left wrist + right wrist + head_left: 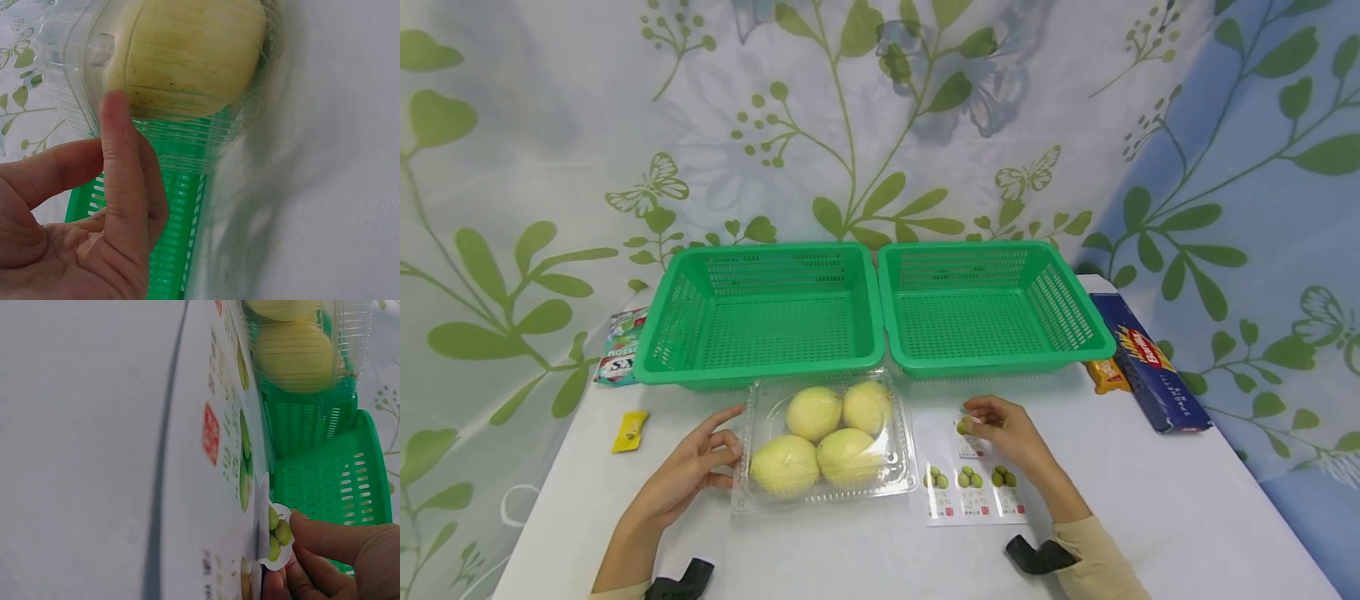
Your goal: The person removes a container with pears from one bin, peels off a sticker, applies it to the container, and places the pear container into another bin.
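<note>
A clear plastic clamshell box (pixel 868 493) with several pale yellow-green round fruits (pixel 814 413) inside rests on the white table. My left hand (pixel 688 467) is at its left side, with the straight index fingertip (pixel 115 103) touching the plastic wall. To the right of the box lies a white sheet of stickers (pixel 977 515), printed with green fruit, writing and red marks. My right hand (pixel 1009 429) pinches one sticker (pixel 281 540) by its upper end between thumb and fingers. This sticker stands up from the sheet, its lower part close against it.
Two green plastic baskets (pixel 760 372) (pixel 1000 364) stand side by side behind the box. At left are a yellow wrapped candy (pixel 630 431) and a green packet (pixel 621 346). At right lie a blue spaghetti box (pixel 1150 367) and an orange packet (pixel 1107 377). A patterned curtain hangs behind.
</note>
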Motion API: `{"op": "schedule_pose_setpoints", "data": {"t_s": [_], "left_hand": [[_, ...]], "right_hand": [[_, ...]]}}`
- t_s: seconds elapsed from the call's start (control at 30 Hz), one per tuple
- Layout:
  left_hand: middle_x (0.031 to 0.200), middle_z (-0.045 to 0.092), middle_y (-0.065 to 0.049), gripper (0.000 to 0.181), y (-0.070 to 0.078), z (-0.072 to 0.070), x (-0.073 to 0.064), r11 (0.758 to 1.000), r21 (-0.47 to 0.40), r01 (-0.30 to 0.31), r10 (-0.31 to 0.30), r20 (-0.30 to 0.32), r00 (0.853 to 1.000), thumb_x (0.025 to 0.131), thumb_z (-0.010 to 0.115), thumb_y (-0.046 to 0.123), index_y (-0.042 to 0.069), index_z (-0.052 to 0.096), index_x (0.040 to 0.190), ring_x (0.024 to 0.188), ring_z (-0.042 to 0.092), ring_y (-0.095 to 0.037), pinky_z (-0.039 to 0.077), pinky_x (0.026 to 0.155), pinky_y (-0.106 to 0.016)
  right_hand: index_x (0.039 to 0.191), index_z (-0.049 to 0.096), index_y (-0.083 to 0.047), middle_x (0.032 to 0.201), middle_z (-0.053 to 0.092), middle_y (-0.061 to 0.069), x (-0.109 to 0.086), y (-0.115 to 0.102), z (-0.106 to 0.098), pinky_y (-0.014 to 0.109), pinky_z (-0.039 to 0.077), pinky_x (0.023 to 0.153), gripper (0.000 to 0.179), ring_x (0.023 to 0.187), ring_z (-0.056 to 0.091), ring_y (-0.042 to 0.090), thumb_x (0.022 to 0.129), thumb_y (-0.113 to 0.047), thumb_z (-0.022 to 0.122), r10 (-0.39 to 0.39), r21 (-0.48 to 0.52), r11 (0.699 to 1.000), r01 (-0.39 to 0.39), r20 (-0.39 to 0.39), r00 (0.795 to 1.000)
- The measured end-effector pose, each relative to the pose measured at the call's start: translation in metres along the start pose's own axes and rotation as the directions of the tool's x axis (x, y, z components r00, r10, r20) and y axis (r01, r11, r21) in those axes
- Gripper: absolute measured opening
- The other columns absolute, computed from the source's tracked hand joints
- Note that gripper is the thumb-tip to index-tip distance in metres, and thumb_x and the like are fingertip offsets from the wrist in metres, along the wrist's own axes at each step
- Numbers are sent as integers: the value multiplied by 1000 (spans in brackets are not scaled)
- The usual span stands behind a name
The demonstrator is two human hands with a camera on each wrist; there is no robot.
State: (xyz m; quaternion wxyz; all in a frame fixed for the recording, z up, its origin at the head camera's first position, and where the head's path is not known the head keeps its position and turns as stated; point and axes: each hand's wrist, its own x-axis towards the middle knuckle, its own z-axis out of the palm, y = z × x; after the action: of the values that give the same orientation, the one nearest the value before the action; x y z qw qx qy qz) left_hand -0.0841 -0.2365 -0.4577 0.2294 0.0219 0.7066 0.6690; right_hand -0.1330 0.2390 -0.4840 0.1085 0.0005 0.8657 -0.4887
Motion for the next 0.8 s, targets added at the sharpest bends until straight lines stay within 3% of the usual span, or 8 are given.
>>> {"op": "schedule_pose_setpoints", "data": {"t_s": [0.27,0.63,0.8], "left_hand": [[92,57,9,69,-1,-1,1,1000,2,6,-6,0,1000,102,56,15,7,17,159,84,60,-6,62,72,-30],[92,57,10,70,-2,-2,1,1000,5,19,-19,-10,1000,102,55,16,8,16,159,85,61,-7,61,73,-29],[95,58,9,70,0,-2,-1,999,16,36,-36,-6,999,103,56,19,8,17,160,87,64,-9,62,74,-31]], "right_hand": [[122,68,-3,115,67,17,-2,0,0,25,50,83,31,95,57,15,93,-12,70,-18,8,1000,18,4,1000],[120,69,-5,111,68,14,0,1,4,26,50,81,27,93,58,13,94,-12,69,19,21,1000,-18,-11,1000],[116,69,0,104,72,10,-4,-3,4,25,54,79,25,87,63,9,95,-14,69,44,114,993,-38,-56,997]]}}
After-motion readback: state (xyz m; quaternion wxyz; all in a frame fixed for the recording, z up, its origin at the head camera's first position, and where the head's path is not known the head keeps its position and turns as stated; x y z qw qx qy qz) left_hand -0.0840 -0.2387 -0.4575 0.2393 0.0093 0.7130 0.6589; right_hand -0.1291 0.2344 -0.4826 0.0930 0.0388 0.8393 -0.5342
